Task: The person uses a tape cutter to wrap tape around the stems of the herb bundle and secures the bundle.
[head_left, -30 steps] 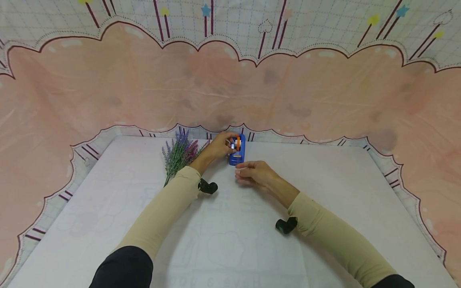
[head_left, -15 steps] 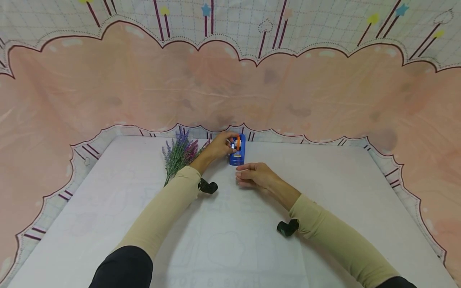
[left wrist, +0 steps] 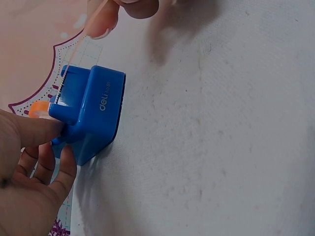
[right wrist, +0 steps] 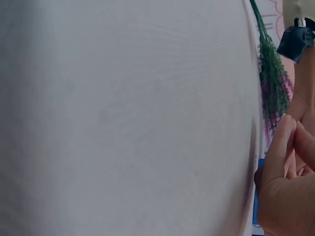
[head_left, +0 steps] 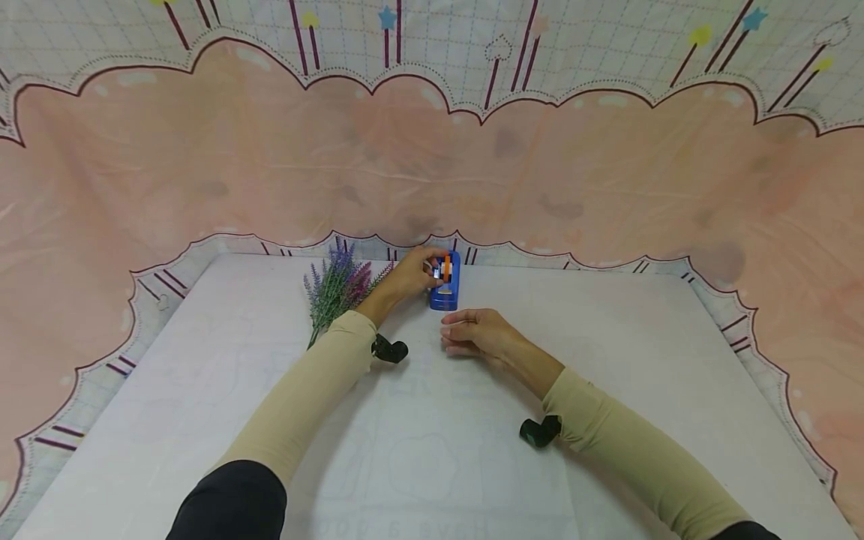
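A person's left hand [head_left: 413, 274] grips a blue tape dispenser [head_left: 444, 298] at the white table's [head_left: 405, 450] far edge while the right hand [head_left: 482, 332], pinching the tape strip [left wrist: 76, 49], edges farther away than moments ago, apparently drawing out more.

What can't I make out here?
Head: tape strip by the right hand, too thin to trace.
Head: flowers, partly behind the left arm.
Left wrist: most of the right hand, cut off by the top edge.
Right wrist: most of the tape dispenser, behind the right hand.

Both arms [head_left: 304, 397] outstretched, left fingers [left wrist: 45, 164] curled, right fingers [left wrist: 106, 24] pinched together.
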Demonstrator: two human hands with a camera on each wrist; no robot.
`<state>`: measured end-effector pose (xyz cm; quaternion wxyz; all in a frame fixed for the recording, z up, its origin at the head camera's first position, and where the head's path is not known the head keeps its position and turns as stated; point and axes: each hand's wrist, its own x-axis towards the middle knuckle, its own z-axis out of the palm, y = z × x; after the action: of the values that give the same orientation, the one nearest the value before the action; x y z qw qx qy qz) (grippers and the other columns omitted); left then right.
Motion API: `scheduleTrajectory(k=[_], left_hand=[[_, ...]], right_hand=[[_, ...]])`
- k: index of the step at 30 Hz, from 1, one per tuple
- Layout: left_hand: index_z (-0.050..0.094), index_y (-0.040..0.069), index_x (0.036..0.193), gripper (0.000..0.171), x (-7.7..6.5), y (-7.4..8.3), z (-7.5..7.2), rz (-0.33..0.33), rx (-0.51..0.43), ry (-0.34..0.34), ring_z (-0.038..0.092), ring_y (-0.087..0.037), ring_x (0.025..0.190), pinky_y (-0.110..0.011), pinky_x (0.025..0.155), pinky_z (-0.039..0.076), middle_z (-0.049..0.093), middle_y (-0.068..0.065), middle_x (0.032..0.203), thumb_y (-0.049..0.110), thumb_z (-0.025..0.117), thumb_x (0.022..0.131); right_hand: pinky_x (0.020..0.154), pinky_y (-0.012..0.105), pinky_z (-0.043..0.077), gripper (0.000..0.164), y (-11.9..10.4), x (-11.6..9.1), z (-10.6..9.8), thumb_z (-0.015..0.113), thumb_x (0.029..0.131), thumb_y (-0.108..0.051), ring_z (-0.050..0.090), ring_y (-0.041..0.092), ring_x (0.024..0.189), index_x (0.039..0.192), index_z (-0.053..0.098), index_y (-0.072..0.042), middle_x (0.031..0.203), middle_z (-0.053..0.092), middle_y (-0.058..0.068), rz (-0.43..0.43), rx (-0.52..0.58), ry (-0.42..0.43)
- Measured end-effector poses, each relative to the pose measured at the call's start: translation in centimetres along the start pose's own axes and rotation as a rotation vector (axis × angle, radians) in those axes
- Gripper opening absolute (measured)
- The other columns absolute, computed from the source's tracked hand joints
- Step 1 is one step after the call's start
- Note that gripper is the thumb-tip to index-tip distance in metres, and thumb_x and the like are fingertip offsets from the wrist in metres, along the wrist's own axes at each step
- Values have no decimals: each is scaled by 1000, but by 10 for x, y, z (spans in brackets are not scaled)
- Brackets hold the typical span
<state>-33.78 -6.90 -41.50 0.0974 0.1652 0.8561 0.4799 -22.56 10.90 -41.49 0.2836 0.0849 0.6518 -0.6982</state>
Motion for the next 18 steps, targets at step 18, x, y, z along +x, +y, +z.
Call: scheduleTrajectory(k=[18], left_hand=[[54,8,147,64,-1,1,0,-4,-3,0,51,-22,93,-29,75,45,51,-11,112,-11,70,88]], right_hand=[[75,26,60,33,5,-1,1,65,96,2,70,13,80,128,59,7,92,70,5,-32,-9,-31]])
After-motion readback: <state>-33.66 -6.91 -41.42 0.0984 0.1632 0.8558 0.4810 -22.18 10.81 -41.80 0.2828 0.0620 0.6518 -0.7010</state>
